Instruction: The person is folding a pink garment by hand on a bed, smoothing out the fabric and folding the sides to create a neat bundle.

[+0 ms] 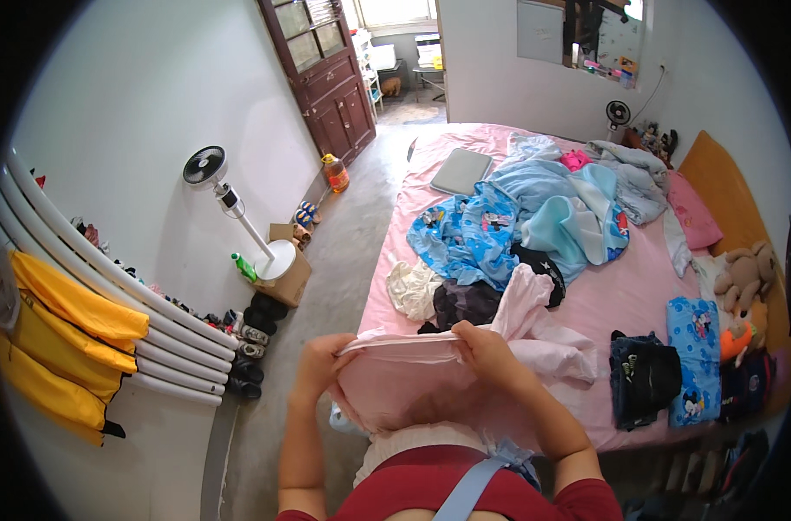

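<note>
A pale pink garment (404, 369) is stretched by its upper edge between my two hands, in front of my waist. My left hand (321, 363) is closed on one end of that edge, and my right hand (489, 351) pinches the other end. Beyond my right hand, more pale pink cloth (547, 343) lies bunched on the bed; whether it is one piece with the garment I cannot tell. Just past the garment are a cream cloth (413, 289), a dark crumpled garment (465, 304) and a blue cartoon-print cloth (472, 230).
The bed (586, 317) has a pink sheet. Folded dark jeans (643, 379), a folded blue print cloth (694, 360) and plush toys (746, 273) lie at right. A standing fan (255, 227), shoes (257, 334) and yellow clothes (65, 347) are at left.
</note>
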Demonstrator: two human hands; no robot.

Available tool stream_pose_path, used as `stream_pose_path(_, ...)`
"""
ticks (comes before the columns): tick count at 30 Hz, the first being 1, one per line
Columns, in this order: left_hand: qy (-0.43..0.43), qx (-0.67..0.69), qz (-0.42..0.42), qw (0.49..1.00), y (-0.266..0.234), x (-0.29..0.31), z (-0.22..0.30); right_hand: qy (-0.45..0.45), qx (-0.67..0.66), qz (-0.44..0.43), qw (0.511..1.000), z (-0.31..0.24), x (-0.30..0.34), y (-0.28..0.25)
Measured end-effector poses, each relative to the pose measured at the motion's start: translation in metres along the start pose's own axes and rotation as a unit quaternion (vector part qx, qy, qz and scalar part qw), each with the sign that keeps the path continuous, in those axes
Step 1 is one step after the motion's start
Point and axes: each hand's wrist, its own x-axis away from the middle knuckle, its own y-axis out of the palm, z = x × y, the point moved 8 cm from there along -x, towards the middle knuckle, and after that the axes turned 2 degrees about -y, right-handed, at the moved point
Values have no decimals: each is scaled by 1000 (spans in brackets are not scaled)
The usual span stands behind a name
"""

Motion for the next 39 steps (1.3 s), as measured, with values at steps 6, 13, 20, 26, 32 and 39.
stream_pose_path(6, 35, -22, 6, 999, -16, -12, -16, 35, -76, 19, 996, -36, 12, 8)
stream_pose_path(13, 10, 0, -13, 1000, 26, -13, -61, 132, -90, 56, 986, 8, 39, 43)
stream_pose_path(20, -8, -8, -56, 998, 38, -17, -63, 153, -114, 80, 978, 19, 52, 55)
stream_pose_path(26, 245, -88, -45, 965, 62, -14, 28, 153, -91, 62, 982, 16, 42, 58)
stream_pose_path(32, 193, -39, -180, 964, 133, -4, 46, 137, -79, 107, 982, 27, 48, 57)
stream_pose_path(39, 59, 14, -159, 985, 124, 5, 7, 68, 28, 153, 985, 13, 45, 38)
